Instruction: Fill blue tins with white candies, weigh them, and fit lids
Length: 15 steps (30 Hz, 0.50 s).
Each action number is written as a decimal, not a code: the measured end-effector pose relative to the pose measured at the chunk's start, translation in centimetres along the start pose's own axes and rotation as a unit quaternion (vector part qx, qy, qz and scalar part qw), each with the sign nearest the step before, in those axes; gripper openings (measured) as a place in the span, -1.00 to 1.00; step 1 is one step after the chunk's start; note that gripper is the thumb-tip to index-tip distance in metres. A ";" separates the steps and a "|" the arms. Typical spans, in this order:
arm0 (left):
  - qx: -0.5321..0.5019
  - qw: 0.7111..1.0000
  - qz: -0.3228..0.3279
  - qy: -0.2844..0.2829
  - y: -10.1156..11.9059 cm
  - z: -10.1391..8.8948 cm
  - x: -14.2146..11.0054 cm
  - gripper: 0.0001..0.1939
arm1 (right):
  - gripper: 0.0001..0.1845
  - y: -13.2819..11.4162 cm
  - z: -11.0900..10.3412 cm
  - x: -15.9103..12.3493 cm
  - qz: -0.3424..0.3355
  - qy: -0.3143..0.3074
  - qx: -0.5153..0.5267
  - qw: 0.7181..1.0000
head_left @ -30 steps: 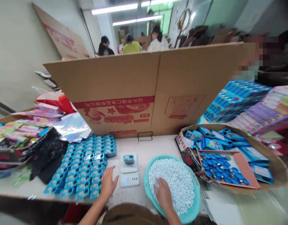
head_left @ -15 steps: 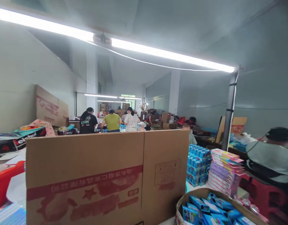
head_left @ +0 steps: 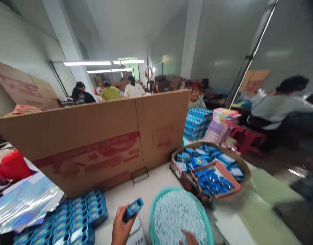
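Note:
My left hand is closed around a small blue box, held tilted above a white digital scale. The scale is partly covered by that hand and cut off at the bottom edge. My right hand is at the near side of a turquoise basin full of small white pellets. Its visible fingers are apart over the pellets, and the rest of the hand lies out of frame. Rows of similar blue boxes stand to the left of my left hand.
A tall cardboard panel stands across the table's back. Right of the basin, a cut-down carton holds blue packets and a pink tray of blue caps. Stacked blue boxes stand behind it. Shiny sheets lie left. Other people sit or stand beyond.
The view swung up, then down again and turned rightward. The blue box has gone from the scale into my left hand, which was empty beside the scale. My right hand is still at the basin.

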<state>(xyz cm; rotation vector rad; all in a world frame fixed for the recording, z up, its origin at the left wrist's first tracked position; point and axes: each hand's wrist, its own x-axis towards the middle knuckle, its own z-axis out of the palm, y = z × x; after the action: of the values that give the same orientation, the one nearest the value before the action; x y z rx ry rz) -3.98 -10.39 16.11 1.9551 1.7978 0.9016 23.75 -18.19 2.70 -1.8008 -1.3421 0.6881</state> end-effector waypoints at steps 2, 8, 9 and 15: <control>-0.048 0.998 0.034 -0.009 3.1 0.1 -1.2 -0.62 | -0.64 1.4 -0.9 -2.4 0.017 0.020 -0.003 1.000; -0.061 0.991 0.068 -0.098 7.0 5.1 -2.4 -0.70 | -0.64 3.0 -3.3 -0.9 -0.054 0.042 -0.041 0.997; -0.061 0.990 0.066 -0.107 7.0 5.9 -2.9 -0.69 | -0.65 3.2 -3.6 -0.8 -0.064 0.042 -0.048 0.996; -0.048 0.993 0.073 -0.085 7.4 7.4 -4.6 -0.69 | -0.68 4.6 -4.3 -1.6 -0.076 0.048 -0.071 0.993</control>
<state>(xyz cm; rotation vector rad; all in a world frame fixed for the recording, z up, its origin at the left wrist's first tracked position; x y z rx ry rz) 6.45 -14.70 14.19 2.0563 1.5070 0.8218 29.16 -21.47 1.18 -1.7951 -1.4765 0.4278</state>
